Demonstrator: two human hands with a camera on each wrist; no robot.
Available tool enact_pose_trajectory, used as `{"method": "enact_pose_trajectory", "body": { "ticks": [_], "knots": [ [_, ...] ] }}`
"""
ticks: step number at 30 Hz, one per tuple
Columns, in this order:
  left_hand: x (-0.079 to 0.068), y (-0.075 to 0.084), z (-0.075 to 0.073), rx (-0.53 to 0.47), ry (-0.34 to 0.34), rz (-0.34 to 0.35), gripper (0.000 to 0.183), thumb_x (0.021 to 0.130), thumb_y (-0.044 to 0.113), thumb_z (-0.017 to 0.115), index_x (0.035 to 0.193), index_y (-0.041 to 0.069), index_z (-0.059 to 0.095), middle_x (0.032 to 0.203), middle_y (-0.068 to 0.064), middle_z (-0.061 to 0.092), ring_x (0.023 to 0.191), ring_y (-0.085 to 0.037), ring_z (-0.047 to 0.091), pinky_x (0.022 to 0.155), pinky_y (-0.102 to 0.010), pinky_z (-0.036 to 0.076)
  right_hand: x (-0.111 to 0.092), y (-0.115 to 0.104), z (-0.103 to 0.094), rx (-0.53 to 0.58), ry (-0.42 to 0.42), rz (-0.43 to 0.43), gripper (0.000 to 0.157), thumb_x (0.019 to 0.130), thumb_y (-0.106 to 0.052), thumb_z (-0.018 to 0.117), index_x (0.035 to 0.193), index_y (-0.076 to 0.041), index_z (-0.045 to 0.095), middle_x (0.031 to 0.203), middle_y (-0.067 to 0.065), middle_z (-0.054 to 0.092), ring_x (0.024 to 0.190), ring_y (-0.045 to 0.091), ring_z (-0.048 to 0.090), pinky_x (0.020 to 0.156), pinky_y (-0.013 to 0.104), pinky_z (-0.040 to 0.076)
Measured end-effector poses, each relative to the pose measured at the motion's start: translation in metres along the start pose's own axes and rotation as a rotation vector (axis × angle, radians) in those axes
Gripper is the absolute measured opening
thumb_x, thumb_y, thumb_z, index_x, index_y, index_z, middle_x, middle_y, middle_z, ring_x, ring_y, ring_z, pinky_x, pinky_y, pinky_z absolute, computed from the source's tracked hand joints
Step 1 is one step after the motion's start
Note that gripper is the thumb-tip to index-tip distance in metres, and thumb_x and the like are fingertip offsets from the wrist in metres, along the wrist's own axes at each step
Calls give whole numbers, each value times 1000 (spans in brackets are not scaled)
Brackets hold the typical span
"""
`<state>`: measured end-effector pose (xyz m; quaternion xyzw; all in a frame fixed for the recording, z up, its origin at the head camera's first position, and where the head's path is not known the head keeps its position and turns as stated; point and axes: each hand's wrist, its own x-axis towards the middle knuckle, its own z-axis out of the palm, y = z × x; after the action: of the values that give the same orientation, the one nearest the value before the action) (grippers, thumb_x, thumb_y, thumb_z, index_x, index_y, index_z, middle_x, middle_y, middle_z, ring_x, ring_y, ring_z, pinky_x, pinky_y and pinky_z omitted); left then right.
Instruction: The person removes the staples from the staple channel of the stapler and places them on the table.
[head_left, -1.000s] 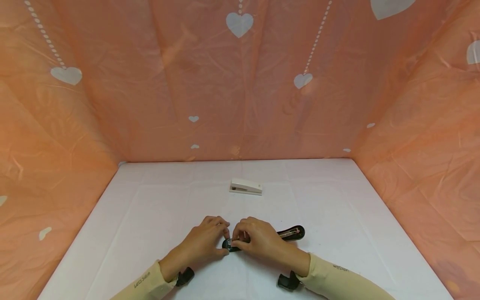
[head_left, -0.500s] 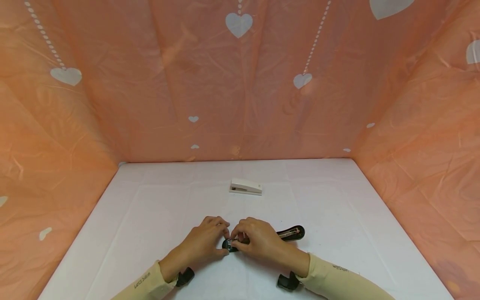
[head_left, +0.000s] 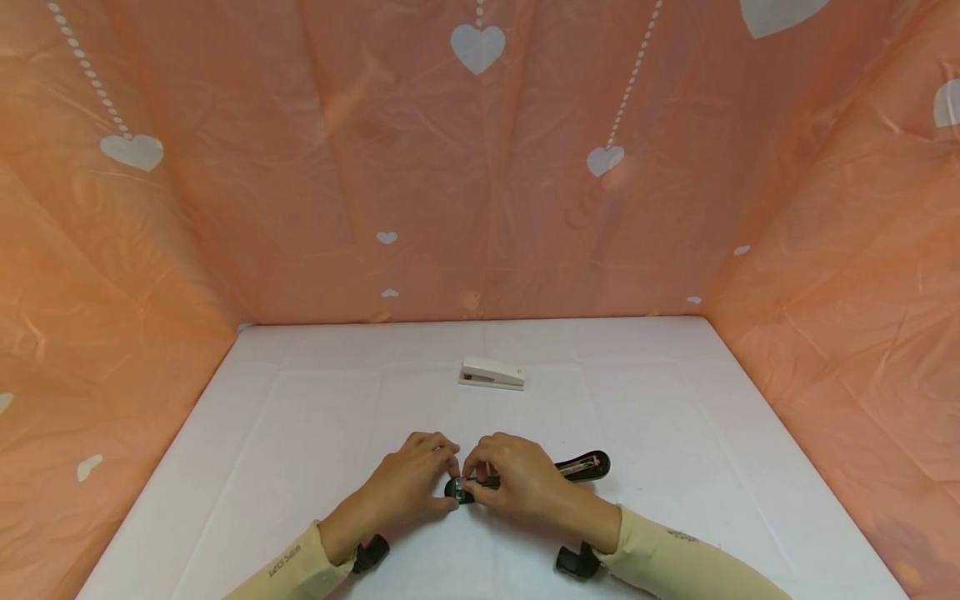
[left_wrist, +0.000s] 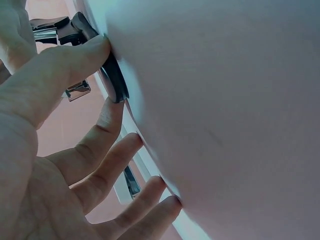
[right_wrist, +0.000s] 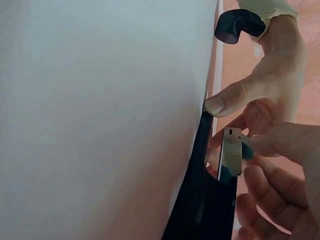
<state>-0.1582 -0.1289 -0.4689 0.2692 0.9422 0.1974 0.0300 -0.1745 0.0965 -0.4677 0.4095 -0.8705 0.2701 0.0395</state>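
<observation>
A black stapler (head_left: 588, 467) lies on the table with its top arm swung back to the right, so its long inner channel shows. My left hand (head_left: 408, 479) holds the left end of its base (left_wrist: 115, 80) between thumb and index finger; the other fingertips rest on the table. Over the middle of the stapler, my right hand (head_left: 521, 475) pinches near the front of the metal magazine (right_wrist: 231, 152). The exact contact of the right fingertips is partly hidden. In the right wrist view the black body (right_wrist: 205, 205) runs along the table below the magazine.
A white stapler (head_left: 492, 373) sits farther back on the white-covered table (head_left: 337, 392). Orange sheeting (head_left: 480, 208) with pale hearts stands behind and on both sides. Black wrist cameras (head_left: 577, 562) are strapped at both sleeves.
My right thumb and index finger have shifted very slightly at the magazine. The left hand, black stapler and white stapler stay in place.
</observation>
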Motion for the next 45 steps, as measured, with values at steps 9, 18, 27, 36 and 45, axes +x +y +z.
{"method": "enact_pose_trajectory", "body": {
  "ticks": [9,18,27,36,45],
  "knots": [
    [-1,-1,-2,17,5,13,33,79,31,96,97,21,70,133,-3,67,131,-35,58,78,-55,61,-9,3,-9,9,51,-35,13,92,-22,87,99,-19,77,82,-11,62,77,3,56,69,16,46],
    [0,-1,-4,-14,-8,-1,32,80,29,95,96,20,70,134,-5,68,129,-37,58,83,-59,60,-24,6,-11,12,22,-56,13,92,-19,86,99,-19,75,83,-12,61,77,-2,53,71,16,47],
    [0,0,-3,-1,-7,-5,30,81,28,95,96,20,70,135,-8,68,129,-38,59,86,-59,59,-34,9,-10,-14,8,-116,11,90,-20,86,94,-21,77,79,-14,62,74,-6,51,73,16,45],
    [0,2,-4,6,-9,-7,31,80,28,95,97,20,70,135,-7,68,129,-38,59,85,-58,60,-39,8,-10,-54,-44,-169,8,93,-25,85,96,-24,78,82,-16,63,78,-5,52,75,16,40],
    [1,3,-4,-2,-13,-10,31,80,28,95,96,20,70,135,-7,68,129,-38,59,83,-58,60,-38,3,-8,-118,-111,-169,8,92,-27,85,95,-25,78,82,-20,61,79,-7,47,75,15,34]
  ]
}}
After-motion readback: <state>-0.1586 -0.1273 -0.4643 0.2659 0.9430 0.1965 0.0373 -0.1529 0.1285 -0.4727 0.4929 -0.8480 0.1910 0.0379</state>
